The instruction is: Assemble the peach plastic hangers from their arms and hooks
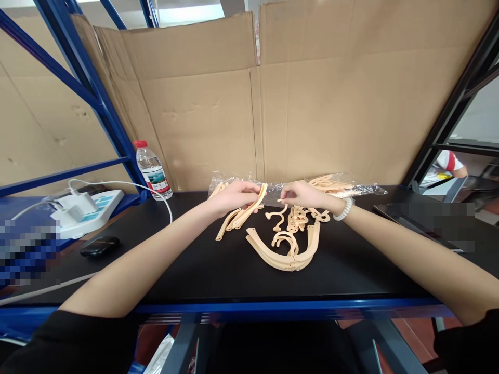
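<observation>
My left hand (244,196) is closed around a curved beige hanger arm (255,205), which stands tilted up from the fingers. Under that hand more loose hanger arms (228,224) lie on the black tabletop. My right hand (299,194) pinches a small beige piece at its fingertips; its shape is mostly hidden. Just below those fingers are beige hanger hooks (277,214), with a heap of small hook parts (298,218) beside them. Nearer to me rests a stack of joined hangers (286,261), their arms curving upward around their hooks.
Clear plastic bags (362,190) with more beige parts lie along the cardboard wall (331,114). At left stand a water bottle (154,171) and a white power strip (101,208) with cables, near a black mouse-like object (100,246). A dark flat device (413,223) lies right.
</observation>
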Available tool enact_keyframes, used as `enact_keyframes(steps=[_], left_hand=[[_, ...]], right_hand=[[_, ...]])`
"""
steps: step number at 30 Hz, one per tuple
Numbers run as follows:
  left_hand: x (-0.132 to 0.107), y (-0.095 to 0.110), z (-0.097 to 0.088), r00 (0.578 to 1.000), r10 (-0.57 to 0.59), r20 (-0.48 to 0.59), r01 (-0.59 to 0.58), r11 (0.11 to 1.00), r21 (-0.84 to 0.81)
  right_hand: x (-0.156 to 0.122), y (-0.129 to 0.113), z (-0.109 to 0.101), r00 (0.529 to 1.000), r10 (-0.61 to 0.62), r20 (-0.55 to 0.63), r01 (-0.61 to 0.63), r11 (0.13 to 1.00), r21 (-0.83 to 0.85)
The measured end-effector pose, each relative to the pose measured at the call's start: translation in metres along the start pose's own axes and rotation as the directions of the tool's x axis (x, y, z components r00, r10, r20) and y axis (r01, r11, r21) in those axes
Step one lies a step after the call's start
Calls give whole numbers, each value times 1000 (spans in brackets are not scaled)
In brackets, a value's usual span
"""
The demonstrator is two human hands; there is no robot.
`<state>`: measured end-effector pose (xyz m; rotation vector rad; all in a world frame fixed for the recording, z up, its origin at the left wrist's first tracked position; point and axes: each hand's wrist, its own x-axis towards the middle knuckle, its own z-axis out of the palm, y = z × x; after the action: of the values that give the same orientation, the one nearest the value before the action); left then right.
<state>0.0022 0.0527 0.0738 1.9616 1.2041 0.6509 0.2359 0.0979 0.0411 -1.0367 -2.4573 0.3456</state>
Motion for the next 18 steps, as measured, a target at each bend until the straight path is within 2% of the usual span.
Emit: enact_keyframes(steps=[5,10,12,15,18], left_hand=[[-24,5,11,993,17,114,0,989,-146],[-36,0,14,973,29,231,33,965,-262],[-37,-2,12,953,18,304,97,928,-360],[-37,-1,12,916,-13,400,205,874,-440],[-39,1,15,923,-35,384,205,888,-411]], right_hand=[[-20,-3,-16,989,95,-118,-71,978,196],[-46,-16,-18,963,212,-167,-120,890,440],[-54,-18,-15,937,291,-196,-119,789,603],[-61,-18,-8,899,417,-134,-140,564,814],[-63,-20,-2,886,459,-64,-162,436,885]])
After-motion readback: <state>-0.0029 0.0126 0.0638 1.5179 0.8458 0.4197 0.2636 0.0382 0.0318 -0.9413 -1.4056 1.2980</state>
